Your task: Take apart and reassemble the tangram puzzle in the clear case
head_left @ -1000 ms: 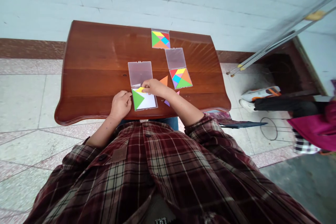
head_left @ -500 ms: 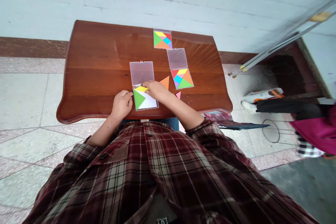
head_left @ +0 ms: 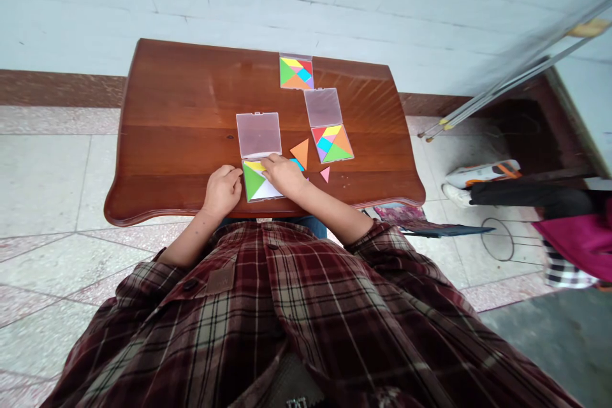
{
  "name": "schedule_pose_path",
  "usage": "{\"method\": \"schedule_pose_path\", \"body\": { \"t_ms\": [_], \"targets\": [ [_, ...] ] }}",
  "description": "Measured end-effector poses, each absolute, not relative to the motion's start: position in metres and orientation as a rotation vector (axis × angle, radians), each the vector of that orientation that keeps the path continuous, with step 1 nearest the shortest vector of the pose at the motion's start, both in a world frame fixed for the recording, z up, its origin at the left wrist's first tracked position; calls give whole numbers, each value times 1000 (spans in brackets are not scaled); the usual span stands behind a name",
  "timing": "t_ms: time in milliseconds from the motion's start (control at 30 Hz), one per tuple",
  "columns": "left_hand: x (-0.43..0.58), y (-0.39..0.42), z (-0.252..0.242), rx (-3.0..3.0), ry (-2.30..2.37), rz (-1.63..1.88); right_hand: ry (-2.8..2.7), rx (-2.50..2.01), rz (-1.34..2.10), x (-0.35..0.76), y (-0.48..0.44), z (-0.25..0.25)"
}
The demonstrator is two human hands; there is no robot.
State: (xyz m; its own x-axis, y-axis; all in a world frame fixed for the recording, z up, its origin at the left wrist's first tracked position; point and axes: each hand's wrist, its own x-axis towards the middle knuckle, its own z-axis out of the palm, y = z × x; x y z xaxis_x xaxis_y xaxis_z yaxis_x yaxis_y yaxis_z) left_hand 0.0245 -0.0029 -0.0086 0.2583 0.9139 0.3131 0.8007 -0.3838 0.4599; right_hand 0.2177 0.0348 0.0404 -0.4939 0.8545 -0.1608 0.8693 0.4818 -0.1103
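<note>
An open clear case (head_left: 259, 134) lies near the table's front edge, its lid folded back. In its tray are a green triangle (head_left: 252, 181) and a yellow piece (head_left: 253, 166) on a white base. My right hand (head_left: 283, 175) rests over the tray's right part, fingertips down by the yellow piece; what is under them is hidden. My left hand (head_left: 224, 191) is curled at the tray's left edge, its fingers closed. Right of my right hand lie an orange triangle (head_left: 300, 153), a partly covered blue piece (head_left: 298, 164) and a pink triangle (head_left: 325, 174).
On the brown table (head_left: 176, 102), an open case with a filled colourful tray (head_left: 333, 143) lies to the right, and another filled tray (head_left: 296, 73) is at the back edge. A person's leg and shoe (head_left: 482, 173) and crutches (head_left: 497, 92) are beyond the table's right side.
My right hand has shifted slightly right and down, uncovering more of the loose orange triangle, blue piece and pink triangle. My left hand has stayed in place.
</note>
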Motion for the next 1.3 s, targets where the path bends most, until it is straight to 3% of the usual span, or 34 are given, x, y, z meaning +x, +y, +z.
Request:
{"method": "schedule_pose_path", "body": {
  "t_ms": [733, 1067, 1300],
  "targets": [
    [24, -4, -9, 2308, 1600, 817, 2589, 1558, -360, 215, 41, 35],
    [24, -3, -6, 2307, 1617, 788, 2533, 1994, -526, 239, 37, 42],
    [23, -3, -6, 2318, 1621, 793, 2553, 1880, -570, 233, 36, 36]
  ]
}}
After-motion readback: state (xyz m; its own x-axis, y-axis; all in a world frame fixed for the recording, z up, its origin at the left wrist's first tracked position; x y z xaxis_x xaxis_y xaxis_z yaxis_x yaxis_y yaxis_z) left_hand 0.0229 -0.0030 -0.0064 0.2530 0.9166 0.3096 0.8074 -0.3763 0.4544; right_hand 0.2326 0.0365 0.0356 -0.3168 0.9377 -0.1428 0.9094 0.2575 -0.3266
